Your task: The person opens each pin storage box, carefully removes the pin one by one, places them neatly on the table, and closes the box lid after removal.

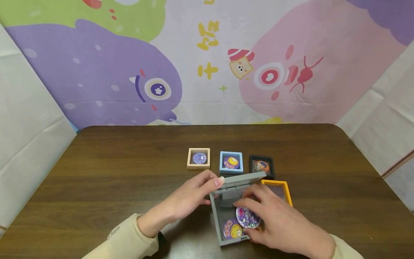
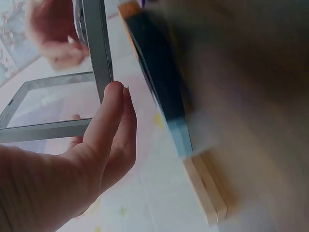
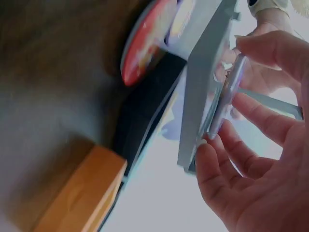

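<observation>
forward of the table's back edge, right of its middle: left hand, partly closed, thumb over the raised leaf of one grey hinged frame, fingers behind; right hand, fingers curved, pinching by its rim one glitter badge, round, purple, held between the frame's leaves. badge judged light, stiff, slick-faced, its print likely to scratch; best taken at opposite points of the rim. frame judged light and rigid at the border, its clear film thinner and easily smudged; best held by the border, near the hinge. within the frame's near left corner as seen: one bear badge, whether on the film or beneath it, cannot tell. just beyond the right hand: one orange frame, partly hidden. farther out, in a row towards the back edge, from left: one beige frame, one light blue frame, one black frame, each showing a round disc. behind the back edge: printed cloth.
</observation>
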`<state>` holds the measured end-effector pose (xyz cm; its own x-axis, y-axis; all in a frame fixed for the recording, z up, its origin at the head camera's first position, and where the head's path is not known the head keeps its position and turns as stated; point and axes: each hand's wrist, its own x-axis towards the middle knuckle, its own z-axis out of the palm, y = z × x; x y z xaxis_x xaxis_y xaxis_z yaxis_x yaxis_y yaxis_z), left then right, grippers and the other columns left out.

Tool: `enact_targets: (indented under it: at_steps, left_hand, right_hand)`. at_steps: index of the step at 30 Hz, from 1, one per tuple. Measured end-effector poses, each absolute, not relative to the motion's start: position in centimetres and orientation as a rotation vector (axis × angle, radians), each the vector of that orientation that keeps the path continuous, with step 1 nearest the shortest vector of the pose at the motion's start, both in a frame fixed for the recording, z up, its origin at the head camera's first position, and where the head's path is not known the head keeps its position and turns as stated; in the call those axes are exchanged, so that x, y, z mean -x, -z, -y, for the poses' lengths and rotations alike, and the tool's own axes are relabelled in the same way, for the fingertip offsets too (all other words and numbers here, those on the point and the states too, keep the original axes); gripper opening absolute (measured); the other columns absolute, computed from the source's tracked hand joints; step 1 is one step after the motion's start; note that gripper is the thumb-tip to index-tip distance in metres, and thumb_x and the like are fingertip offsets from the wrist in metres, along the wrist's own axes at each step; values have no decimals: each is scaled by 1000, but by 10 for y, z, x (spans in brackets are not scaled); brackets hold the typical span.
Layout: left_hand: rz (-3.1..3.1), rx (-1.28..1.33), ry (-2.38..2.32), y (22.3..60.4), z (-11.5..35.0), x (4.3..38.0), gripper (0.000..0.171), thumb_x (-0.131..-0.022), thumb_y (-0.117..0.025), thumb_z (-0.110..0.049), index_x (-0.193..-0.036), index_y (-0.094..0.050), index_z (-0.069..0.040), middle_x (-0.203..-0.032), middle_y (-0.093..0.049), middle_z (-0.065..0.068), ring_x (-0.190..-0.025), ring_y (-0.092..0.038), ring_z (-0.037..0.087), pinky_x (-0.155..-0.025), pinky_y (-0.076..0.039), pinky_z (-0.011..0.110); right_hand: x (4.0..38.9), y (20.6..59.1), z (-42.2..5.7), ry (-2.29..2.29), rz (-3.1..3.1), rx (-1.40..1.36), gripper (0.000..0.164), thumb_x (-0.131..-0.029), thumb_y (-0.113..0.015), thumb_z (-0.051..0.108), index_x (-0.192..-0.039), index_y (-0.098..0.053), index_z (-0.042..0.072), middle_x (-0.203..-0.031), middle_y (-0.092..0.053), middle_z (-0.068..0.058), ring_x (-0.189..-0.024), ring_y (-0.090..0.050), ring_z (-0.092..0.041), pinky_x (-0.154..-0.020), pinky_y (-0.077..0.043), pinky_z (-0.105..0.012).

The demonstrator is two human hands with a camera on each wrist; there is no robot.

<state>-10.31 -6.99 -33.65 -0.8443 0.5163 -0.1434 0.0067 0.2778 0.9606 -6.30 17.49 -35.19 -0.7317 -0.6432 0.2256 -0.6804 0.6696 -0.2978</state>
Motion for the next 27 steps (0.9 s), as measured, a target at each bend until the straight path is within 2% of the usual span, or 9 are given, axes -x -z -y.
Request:
enact_targets:
  at_steps: [7,12,16,20,27]
  left_hand:
    - [-2226,-427,-1634,328,86,118,47,-92,-45,-51,-110,-49,-8,-111,-51,11,-106,-50,23,-82,-48,35]
    - [-2217,-378,-1717,324,94,125,48,-92,-45,-51,-109,-48,-6,-109,-51,12,-103,-50,26,-85,-46,37]
    - [-2218,-372,-1735,322,98,126,48,-92,-45,-51,-107,-46,-5,-108,-51,12,-103,-49,27,-86,-46,38]
    - [-2217,-377,-1735,322,98,127,49,-92,-45,-51,-107,-46,-5,-108,-50,13,-104,-48,29,-87,-45,38]
    - [-2229,-389,-1719,322,98,126,48,-92,-45,-52,-107,-47,-6,-106,-50,14,-102,-49,26,-87,-45,38]
  right_hand:
    - [71,343,-191,-544,2703,-1075,47,-65,-73,29,-110,-60,29,-107,-38,14,-96,-36,-6,-71,-44,-22]
    - [75,338,-199,-444,2713,-1098,44,-62,-73,27,-104,-60,25,-103,-40,14,-93,-38,-5,-71,-44,-21]
    - [73,335,-203,-284,2833,-1118,42,-62,-74,29,-102,-62,24,-99,-43,13,-84,-44,-5,-68,-46,-24]
    - [70,333,-207,-145,3000,-1122,41,-63,-76,33,-101,-61,28,-95,-45,13,-79,-47,-6,-60,-47,-28]
    - [71,338,-209,-80,3107,-1183,45,-60,-79,34,-96,-53,29,-91,-43,13,-84,-46,-10,-59,-47,-31]
